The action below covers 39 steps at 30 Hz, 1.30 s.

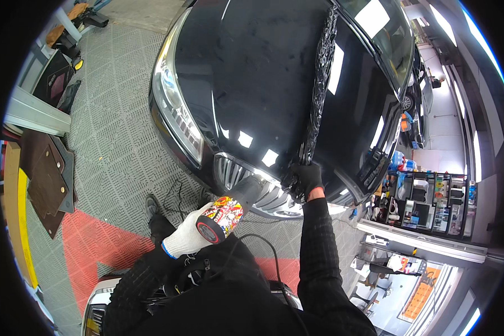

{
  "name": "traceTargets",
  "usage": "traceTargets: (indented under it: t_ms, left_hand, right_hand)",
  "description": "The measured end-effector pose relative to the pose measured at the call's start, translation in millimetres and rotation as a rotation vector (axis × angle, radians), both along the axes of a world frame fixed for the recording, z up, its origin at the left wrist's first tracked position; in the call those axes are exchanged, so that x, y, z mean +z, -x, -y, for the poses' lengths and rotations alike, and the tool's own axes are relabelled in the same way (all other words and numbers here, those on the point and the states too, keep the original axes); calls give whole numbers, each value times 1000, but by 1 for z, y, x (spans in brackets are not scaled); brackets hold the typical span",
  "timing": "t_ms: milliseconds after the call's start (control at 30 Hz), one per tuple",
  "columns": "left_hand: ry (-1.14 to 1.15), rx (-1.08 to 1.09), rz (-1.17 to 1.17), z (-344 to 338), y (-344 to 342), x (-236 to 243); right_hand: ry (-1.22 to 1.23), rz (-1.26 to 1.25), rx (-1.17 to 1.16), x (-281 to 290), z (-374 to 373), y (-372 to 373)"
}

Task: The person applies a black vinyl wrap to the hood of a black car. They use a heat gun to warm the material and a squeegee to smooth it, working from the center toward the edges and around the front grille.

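A dark car hood (246,73) fills the upper middle, above a chrome grille (233,167). My left hand (187,235), in a white knit glove, grips a heat gun (224,215) with a colourful sticker-covered body, its dark nozzle pointing up-right at the grille's edge. My right hand (305,180), in a black glove, is closed on the lower end of a long crumpled strip of black film (320,84) that runs up the hood toward the windscreen. A dark cord (271,246) loops beside the heat gun.
Perforated tile floor (112,101) with red areas lies around me. Brown floor mats (42,185) lean at the left. Stocked shelves (428,204) stand at the right, near another parked car (417,106) and a distant person (437,81). Part of another vehicle (95,308) is at the bottom.
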State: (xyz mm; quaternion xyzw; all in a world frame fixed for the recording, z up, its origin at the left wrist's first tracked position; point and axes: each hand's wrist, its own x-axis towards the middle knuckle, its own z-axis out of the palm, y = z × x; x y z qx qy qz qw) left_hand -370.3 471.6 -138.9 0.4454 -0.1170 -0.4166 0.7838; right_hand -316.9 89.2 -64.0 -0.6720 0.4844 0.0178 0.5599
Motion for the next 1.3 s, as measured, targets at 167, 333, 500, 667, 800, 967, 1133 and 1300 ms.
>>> traceTargets:
  t_ms: [167, 333, 500, 667, 800, 967, 1133, 1300]
  left_hand:
    - [12, 63, -57, -2, -1, 12]
    - [-35, 41, -65, -10, 2, 28]
    - [-28, 35, -93, -11, 4, 36]
    - [-134, 39, -40, -14, 7, 44]
    - [-268, 14, 136, -21, 6, 51]
    - [-250, 34, 98, -29, 5, 47]
    - [-288, 3, 134, -51, -4, 34]
    - [-375, -106, 288, -85, -25, 39]
  right_hand:
    - [77, -34, 82, -6, 10, 1]
    - [51, 22, 123, 1, 7, 3]
    - [157, 13, 227, 1, 11, 3]
    - [132, -66, 228, -1, 22, 3]
    - [146, -95, 255, -2, 26, 5]
    - [-97, 15, 135, -20, 38, 8]
    - [152, 86, 262, -39, 63, -5]
    - [439, -84, 234, -49, 90, -47]
